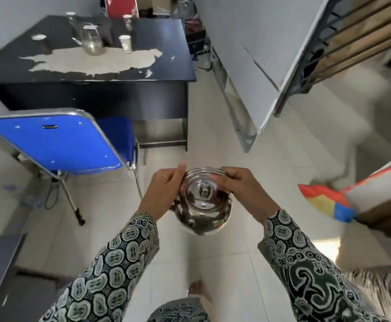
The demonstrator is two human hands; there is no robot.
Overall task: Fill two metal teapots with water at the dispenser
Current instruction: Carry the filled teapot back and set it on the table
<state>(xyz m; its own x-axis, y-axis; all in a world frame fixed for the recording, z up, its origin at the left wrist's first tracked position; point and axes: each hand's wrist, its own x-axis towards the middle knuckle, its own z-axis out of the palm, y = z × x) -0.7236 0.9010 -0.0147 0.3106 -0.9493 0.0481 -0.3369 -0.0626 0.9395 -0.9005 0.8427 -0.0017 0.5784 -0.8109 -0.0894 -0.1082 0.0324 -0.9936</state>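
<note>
A shiny metal teapot (201, 212) with its lid on hangs in front of me above the tiled floor. My left hand (164, 194) grips the left end of its handle, and my right hand (241, 189) grips the right end. A second metal teapot (92, 41) stands on the black table (157, 66) at the back left. No water dispenser is in view.
Several paper cups (126, 44) stand around the teapot on the worn table. A blue folding chair (57, 140) is at the left, close to my path. A grey partition (243, 61) and a stair railing (329, 43) rise at the right. A coloured sack (329, 201) lies at the right.
</note>
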